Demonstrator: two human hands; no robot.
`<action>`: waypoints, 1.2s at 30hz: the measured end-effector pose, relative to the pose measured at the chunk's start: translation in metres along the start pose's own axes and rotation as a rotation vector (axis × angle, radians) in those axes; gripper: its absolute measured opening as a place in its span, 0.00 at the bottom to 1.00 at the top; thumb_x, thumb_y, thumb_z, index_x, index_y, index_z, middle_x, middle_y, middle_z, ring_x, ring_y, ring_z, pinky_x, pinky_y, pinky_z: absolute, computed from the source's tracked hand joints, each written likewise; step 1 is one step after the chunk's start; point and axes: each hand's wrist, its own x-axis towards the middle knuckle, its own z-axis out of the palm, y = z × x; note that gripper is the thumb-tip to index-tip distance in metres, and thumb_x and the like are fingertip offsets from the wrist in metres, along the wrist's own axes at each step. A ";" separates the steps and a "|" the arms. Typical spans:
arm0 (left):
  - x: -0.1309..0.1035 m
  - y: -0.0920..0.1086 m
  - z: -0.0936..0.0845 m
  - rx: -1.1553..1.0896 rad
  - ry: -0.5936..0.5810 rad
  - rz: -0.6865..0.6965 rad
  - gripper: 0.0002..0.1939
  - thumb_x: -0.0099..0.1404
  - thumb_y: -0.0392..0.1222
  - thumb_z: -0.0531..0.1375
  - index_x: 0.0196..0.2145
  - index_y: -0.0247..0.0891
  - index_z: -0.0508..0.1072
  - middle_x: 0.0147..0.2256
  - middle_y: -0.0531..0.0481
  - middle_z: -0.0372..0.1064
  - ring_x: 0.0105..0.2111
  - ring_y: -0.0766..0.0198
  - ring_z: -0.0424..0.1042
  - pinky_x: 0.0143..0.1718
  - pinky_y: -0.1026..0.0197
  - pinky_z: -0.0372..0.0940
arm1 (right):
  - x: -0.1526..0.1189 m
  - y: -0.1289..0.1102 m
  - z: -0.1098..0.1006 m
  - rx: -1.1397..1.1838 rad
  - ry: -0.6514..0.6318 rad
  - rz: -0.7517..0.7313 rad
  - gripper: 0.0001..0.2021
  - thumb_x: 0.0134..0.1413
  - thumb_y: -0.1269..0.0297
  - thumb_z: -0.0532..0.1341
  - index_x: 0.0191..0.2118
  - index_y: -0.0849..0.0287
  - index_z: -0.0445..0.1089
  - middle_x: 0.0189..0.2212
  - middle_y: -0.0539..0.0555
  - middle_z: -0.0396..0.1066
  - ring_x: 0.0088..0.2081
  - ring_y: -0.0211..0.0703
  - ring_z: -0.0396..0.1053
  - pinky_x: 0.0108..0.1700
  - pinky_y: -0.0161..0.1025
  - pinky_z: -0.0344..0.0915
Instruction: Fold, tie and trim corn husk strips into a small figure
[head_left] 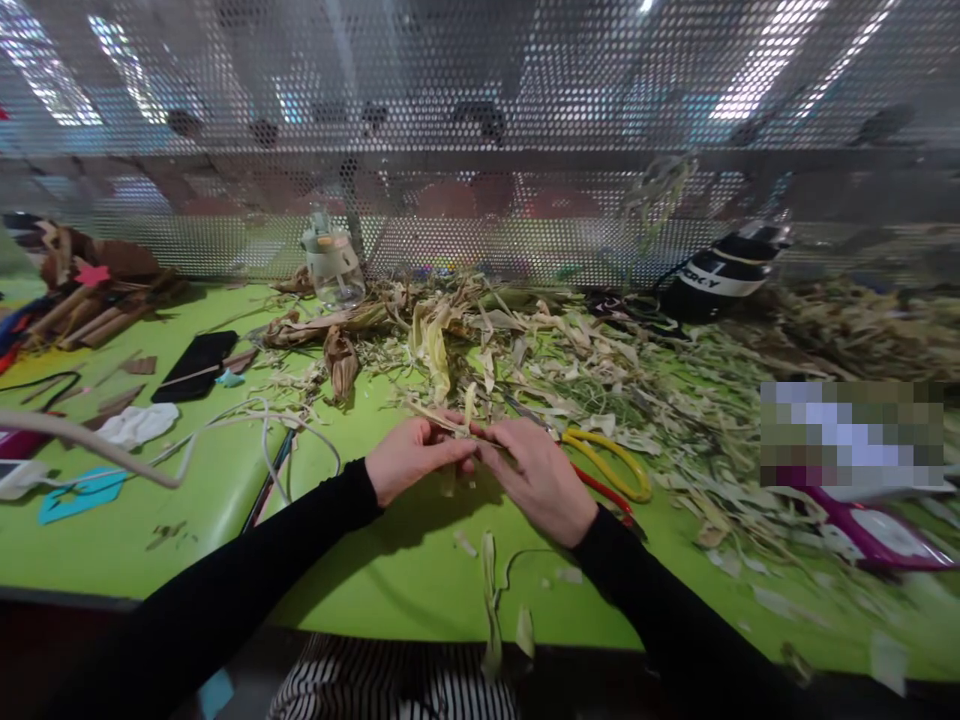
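Both hands meet over the green tabletop point(427, 600), near its front middle. Between the fingers of my left hand point(409, 455) and my right hand point(536, 475) is a pale strip of dried corn husk point(435, 415), pinched from both sides. One short end of it sticks up above the fingertips. Just right of my right hand lie scissors with yellow handles point(611, 465), partly under husk scraps, and a red-handled tool point(600, 492) that my wrist partly hides. Loose husk strips point(490, 600) rest on the table in front of me.
Heaped dry husks point(525, 330) spread across the back and right. A clear bottle point(337, 270) and a black container point(724, 275) stand by the perforated metal screen point(480, 120). On the left lie a phone point(196, 365), white cable point(225, 420) and crumpled tissue point(139, 425); a magenta-handled object point(877, 535) is at right.
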 end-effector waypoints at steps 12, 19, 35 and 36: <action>-0.003 0.006 -0.007 0.176 -0.073 -0.035 0.19 0.56 0.55 0.60 0.33 0.33 0.69 0.20 0.54 0.67 0.21 0.71 0.65 0.24 0.68 0.58 | 0.002 -0.002 -0.010 0.300 -0.135 0.231 0.21 0.63 0.52 0.46 0.27 0.59 0.65 0.26 0.50 0.65 0.27 0.37 0.62 0.30 0.35 0.58; -0.007 -0.002 0.010 0.140 -0.100 -0.063 0.21 0.59 0.56 0.57 0.29 0.32 0.71 0.20 0.51 0.68 0.20 0.72 0.64 0.23 0.69 0.56 | 0.002 -0.003 -0.002 0.424 0.091 0.194 0.19 0.58 0.54 0.55 0.21 0.59 0.67 0.20 0.48 0.60 0.27 0.38 0.60 0.33 0.36 0.58; -0.004 -0.001 0.007 -0.311 0.006 -0.161 0.17 0.59 0.42 0.56 0.44 0.32 0.72 0.33 0.41 0.75 0.33 0.62 0.73 0.36 0.61 0.66 | 0.010 0.018 -0.014 0.445 0.029 0.416 0.23 0.59 0.47 0.51 0.39 0.61 0.73 0.32 0.54 0.72 0.33 0.41 0.66 0.36 0.38 0.60; -0.003 -0.001 0.006 -0.301 0.008 -0.148 0.17 0.59 0.42 0.57 0.45 0.32 0.72 0.33 0.41 0.75 0.33 0.62 0.73 0.37 0.61 0.66 | 0.009 0.018 -0.014 0.415 0.014 0.399 0.22 0.57 0.47 0.52 0.35 0.61 0.73 0.30 0.53 0.71 0.31 0.40 0.66 0.33 0.36 0.59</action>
